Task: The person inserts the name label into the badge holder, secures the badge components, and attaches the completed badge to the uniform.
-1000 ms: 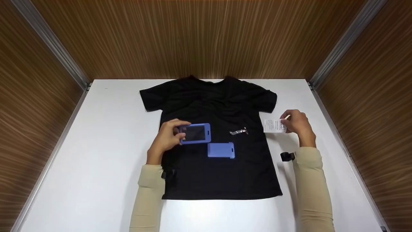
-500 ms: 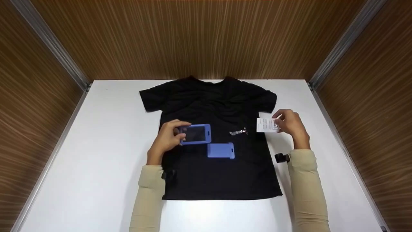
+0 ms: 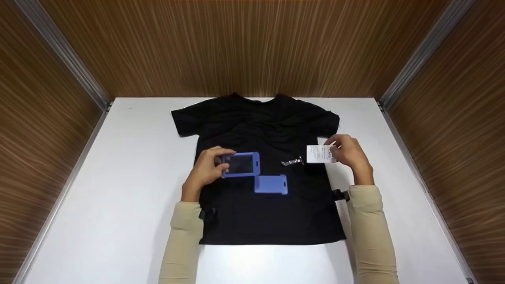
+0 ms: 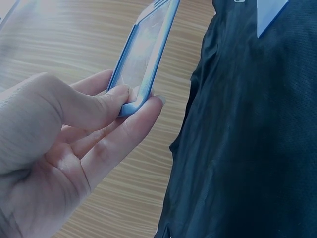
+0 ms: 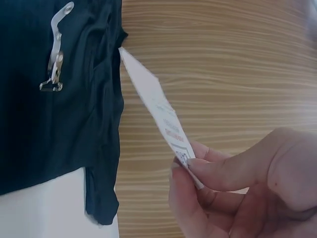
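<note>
My left hand (image 3: 208, 167) pinches a blue badge holder frame (image 3: 256, 169) with a clear window by its left end, above the black T-shirt. In the left wrist view the thumb presses on the window of the badge holder frame (image 4: 163, 49). Between thumb and fingers of my right hand (image 3: 349, 154) is a white printed card (image 3: 317, 154), held over the shirt's right side. A second blue badge holder piece (image 3: 270, 184) lies on the shirt, just below and right of the frame. A badge strap clip (image 3: 292, 161) with metal parts lies left of the card.
The black T-shirt (image 3: 268, 221) is spread on a white table (image 3: 130, 177), its collar toward the back. Wood-grain panels (image 3: 252, 47) with metal corner rails stand at the back and both sides.
My right hand has carried the white card leftward from beside the shirt to over its right side. The left hand and the blue frame have hardly moved.
</note>
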The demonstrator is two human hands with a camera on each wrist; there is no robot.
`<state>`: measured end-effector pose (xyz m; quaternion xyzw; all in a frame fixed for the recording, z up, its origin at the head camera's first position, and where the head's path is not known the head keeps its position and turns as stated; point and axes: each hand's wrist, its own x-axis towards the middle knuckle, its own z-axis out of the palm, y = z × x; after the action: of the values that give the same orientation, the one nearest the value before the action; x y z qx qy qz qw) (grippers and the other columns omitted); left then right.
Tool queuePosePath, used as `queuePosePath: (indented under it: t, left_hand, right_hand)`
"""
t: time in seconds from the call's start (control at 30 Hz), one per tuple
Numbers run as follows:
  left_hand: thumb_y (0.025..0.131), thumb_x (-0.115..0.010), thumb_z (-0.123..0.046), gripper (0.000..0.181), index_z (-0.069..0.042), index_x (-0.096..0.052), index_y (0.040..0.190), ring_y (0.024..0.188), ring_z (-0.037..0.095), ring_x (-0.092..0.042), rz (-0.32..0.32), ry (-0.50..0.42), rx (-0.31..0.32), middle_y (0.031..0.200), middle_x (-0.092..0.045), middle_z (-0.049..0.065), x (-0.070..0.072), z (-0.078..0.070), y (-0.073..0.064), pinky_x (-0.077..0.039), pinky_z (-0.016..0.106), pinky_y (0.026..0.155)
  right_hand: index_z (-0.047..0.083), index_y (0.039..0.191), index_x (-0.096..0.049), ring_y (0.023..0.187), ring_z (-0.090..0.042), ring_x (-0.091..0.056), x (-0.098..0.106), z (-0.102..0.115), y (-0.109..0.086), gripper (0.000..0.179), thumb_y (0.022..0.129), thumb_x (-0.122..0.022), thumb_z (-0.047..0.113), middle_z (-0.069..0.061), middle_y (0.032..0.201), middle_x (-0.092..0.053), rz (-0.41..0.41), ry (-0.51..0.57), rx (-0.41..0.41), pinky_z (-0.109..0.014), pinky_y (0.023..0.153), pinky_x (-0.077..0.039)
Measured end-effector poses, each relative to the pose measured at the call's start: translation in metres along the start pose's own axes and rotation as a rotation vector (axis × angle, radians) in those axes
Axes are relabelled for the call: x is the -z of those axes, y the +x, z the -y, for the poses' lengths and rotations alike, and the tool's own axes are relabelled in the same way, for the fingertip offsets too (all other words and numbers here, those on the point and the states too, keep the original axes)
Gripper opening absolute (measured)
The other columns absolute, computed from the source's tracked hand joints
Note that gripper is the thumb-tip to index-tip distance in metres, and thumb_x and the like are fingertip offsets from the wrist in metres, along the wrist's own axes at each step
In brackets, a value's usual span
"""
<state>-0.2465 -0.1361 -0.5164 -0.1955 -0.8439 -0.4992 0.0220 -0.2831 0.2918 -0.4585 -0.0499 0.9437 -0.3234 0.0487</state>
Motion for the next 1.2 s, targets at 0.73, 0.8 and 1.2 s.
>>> queuePosePath:
  t: [0.73, 0.8, 1.2]
  left_hand:
    - [0.087, -0.066, 0.017, 0.044, -0.004, -0.073, 0.125, 0.07, 0.024, -0.069, 0.03, 0.016, 0.0, 0.104, -0.067, 0.019, -0.007, -0.002, 0.001, -0.056, 0.025, 0.049]
    - [0.086, -0.065, 0.018, 0.044, -0.003, -0.073, 0.124, 0.07, 0.025, -0.07, 0.034, 0.004, 0.0, 0.104, -0.066, 0.02, -0.008, -0.002, 0.002, -0.056, 0.025, 0.049]
    - [0.086, -0.066, 0.018, 0.043, -0.003, -0.074, 0.123, 0.07, 0.025, -0.069, 0.037, 0.005, -0.003, 0.104, -0.066, 0.023, -0.009, -0.005, 0.002, -0.057, 0.026, 0.049]
  right_hand:
    - [-0.005, 0.108, -0.073, 0.077, -0.023, -0.063, -0.029, 0.014, -0.008, 0.021, 0.09, -0.061, -0.007, -0.028, 0.1, -0.071, -0.036, 0.055, 0.14, -0.027, 0.064, -0.047]
    - [-0.005, 0.106, -0.074, 0.075, -0.021, -0.062, -0.032, 0.015, -0.008, 0.02, 0.09, -0.062, -0.008, -0.026, 0.099, -0.072, -0.043, 0.06, 0.156, -0.026, 0.064, -0.047]
    - [-0.002, 0.105, -0.075, 0.074, -0.021, -0.06, -0.046, 0.03, -0.013, 0.019, 0.09, -0.064, -0.008, -0.022, 0.093, -0.074, -0.055, 0.056, 0.212, -0.026, 0.066, -0.045]
